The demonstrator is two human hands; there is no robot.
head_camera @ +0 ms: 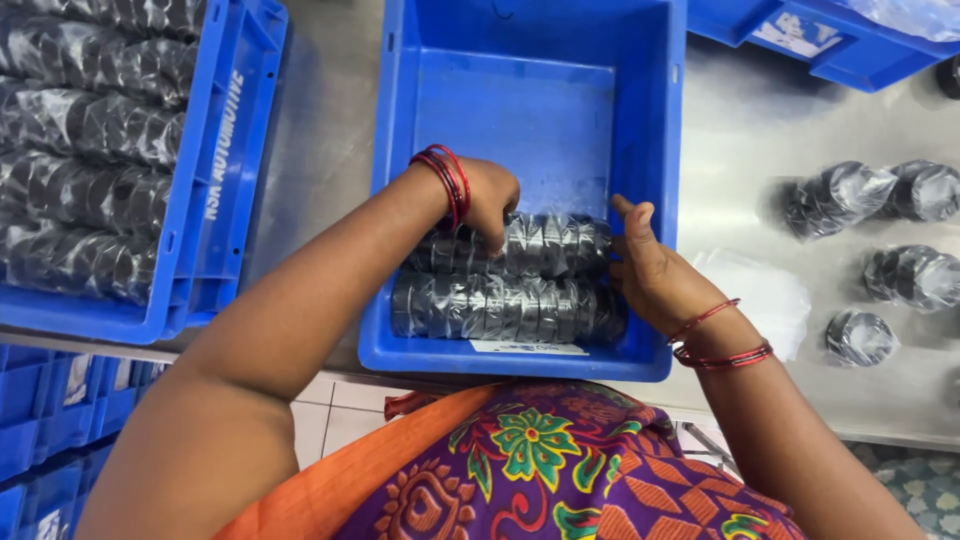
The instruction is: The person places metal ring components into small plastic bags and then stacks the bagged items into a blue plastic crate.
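The left hand point(487, 200) reached down into the middle blue crate point(530, 100), its fingers point(497, 238) curled over the top of the upper wrapped roll point(530, 246), a row of dark rings sleeved in clear plastic; the fingers pressed on the roll's left part, though how firmly they closed around it could not be told. The right hand point(650, 265) stood at 3 o'clock of that same roll, palm flat against its right end, fingers straight and loose rather than clenched, with the thumb raised toward 12 o'clock. A lower wrapped roll point(500, 308) lay just beside the first at 6 o'clock, touching it, and both rested along the crate's near wall, leaving bare floor toward 12 o'clock. Red bangles point(447, 180) circled the left wrist and thinner ones point(722, 340) the right. At 9 o'clock another blue crate point(215, 200) held several rows of similar wrapped rolls point(85, 190) packed side by side. On the steel counter point(740, 130) at 3 o'clock stood short wrapped stacks point(880, 250), well apart from the hands, with a flat clear plastic bag point(765, 295) near the right wrist. A further blue crate point(850, 45) sat at 1 o'clock.
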